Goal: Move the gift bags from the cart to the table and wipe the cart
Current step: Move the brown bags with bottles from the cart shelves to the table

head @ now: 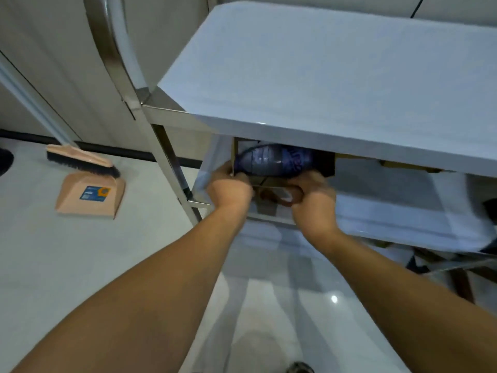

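A steel cart (172, 157) with white-covered shelves stands in front of me. On its middle shelf sits a brown gift bag (271, 184) with a dark blue bottle-like item (271, 160) lying in its open top. My left hand (228, 191) grips the bag's left edge. My right hand (313, 196) grips the bag's brown handle at the right. The top shelf (336, 76) hides most of the bag.
A pink dustpan (90, 196) and a brush (80, 160) lie on the pale floor at the left, near the wall. More brown bags or boxes (408, 164) show further right on the middle shelf, and dark items sit on the lowest shelf at far right.
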Demonstrator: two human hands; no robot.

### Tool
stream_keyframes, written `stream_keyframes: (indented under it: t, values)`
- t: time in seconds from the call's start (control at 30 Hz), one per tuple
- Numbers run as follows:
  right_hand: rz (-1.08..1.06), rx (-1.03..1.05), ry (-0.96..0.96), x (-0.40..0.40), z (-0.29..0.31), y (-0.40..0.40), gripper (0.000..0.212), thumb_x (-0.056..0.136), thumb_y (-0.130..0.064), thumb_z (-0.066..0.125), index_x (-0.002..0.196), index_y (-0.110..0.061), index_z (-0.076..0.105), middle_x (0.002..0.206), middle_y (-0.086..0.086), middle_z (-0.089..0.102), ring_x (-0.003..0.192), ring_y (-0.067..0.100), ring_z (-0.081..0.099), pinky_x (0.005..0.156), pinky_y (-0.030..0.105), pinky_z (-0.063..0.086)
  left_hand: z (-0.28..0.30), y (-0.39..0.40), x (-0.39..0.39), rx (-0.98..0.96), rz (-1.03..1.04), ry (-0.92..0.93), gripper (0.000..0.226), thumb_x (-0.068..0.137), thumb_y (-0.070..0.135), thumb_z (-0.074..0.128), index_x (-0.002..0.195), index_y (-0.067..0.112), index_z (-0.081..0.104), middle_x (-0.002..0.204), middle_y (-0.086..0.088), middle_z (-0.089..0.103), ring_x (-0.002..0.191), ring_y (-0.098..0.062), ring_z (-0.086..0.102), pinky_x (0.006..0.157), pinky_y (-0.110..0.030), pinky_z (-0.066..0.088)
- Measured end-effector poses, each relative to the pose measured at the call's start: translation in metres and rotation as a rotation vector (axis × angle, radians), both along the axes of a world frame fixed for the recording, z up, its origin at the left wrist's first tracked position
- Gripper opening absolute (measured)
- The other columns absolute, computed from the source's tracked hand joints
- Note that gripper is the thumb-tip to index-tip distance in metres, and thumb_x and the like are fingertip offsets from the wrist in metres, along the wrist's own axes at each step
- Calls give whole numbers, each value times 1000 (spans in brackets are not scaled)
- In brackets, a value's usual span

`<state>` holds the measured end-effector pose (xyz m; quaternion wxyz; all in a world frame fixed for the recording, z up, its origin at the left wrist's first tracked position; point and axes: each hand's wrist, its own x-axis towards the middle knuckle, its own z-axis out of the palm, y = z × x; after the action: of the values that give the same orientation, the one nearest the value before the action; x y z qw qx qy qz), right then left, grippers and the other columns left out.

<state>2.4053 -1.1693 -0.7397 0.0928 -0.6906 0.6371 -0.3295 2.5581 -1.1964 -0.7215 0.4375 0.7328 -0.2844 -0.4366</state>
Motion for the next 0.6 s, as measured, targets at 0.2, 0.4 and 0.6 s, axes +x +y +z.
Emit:
stream_keyframes:
  t: [0.2, 0.4, 0.6]
  values:
    - [-85, 198, -3, -11, 64, 70, 33, 76, 14, 65, 96, -11, 75, 106, 12, 62, 79, 31, 63, 67, 33, 52, 48, 52, -22, 223, 2, 9, 15, 92, 2, 56, 86, 14, 64, 78, -2, 61, 78, -30, 71, 78, -45, 62]
    - [147, 585, 161, -35, 113, 119, 23, 96, -31, 63, 116, -22, 68, 111, 1, 58, 88, 27, 64, 77, 35, 52, 85, 77, -38, 424, 86, 50, 5, 94, 1, 53, 94, 3, 57, 60, -8, 60, 58, -27, 69, 81, -45, 62]
    - [372, 815, 588, -43, 146, 123, 28, 95, -39, 63, 113, -20, 55, 107, 1, 68, 95, 25, 64, 69, 29, 40, 89, 102, -35, 512, 91, 36, 13, 96, 8, 55, 106, 0, 58, 43, -1, 61, 60, -31, 73, 79, -46, 62]
